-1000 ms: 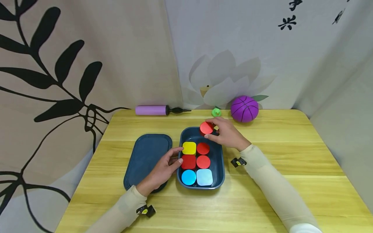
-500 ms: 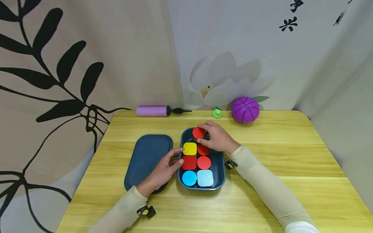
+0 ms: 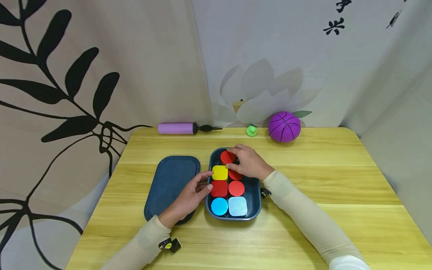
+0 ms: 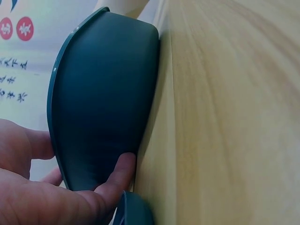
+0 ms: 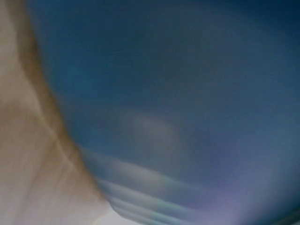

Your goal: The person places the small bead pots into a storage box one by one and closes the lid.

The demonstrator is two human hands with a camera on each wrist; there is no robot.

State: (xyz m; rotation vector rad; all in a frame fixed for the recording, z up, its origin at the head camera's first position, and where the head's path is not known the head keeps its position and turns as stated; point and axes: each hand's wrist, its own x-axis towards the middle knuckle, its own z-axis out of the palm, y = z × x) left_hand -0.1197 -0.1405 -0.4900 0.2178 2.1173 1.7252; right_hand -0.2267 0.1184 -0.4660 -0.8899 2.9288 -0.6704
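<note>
A dark blue box (image 3: 253, 198) lies open on top and has colored blocks in it. My right hand (image 3: 249, 162) pinches a round red block (image 3: 226, 157) at the box's far left corner. My left hand (image 3: 189, 195) holds the near-left wall, with thumb and fingertips at the rim; the left wrist view shows fingers against the outer wall (image 4: 103, 93). Nearby in the box are a yellow square block (image 3: 219, 172), a red square block (image 3: 219, 188), round red blocks, a blue round block (image 3: 219, 206) and a light blue square one (image 3: 237, 206). Blurred dark blue fills the right wrist view.
A matching dark blue lid (image 3: 175, 176) lies left of the box, partly under the left hand. Along the table's back edge are a purple pump (image 3: 176, 128), a green duck (image 3: 251, 131) and a purple ball (image 3: 284, 127). A curtain (image 3: 152, 67) hangs behind.
My right hand has carried the round red block left and toward me, from over the box's far rim into its far left corner. The left hand has stayed in place.
</note>
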